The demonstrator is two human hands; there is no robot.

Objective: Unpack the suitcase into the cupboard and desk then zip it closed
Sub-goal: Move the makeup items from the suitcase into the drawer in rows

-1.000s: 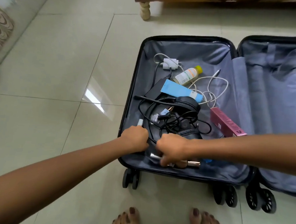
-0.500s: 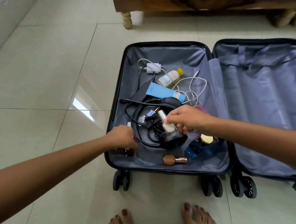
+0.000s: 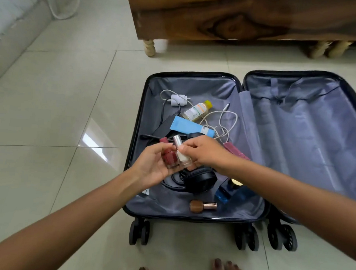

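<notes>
The pale glossy tiled floor (image 3: 49, 110) carries the open black hard-shell suitcase (image 3: 139, 120), lying flat just before the brown wooden furniture piece (image 3: 222, 16).

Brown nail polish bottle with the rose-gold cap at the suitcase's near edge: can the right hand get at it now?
Probably not yet: the brown nail polish bottle lies uncovered, but the right hand is pinching a white bottle.

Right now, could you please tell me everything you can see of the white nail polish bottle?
The white nail polish bottle is small, with a clear, glass-looking body of white polish and a long pale, glossy cap. It is tilted, cap pointing up and away, above the open suitcase. The right hand pinches it against a red nail polish bottle lying in the left hand.
</notes>
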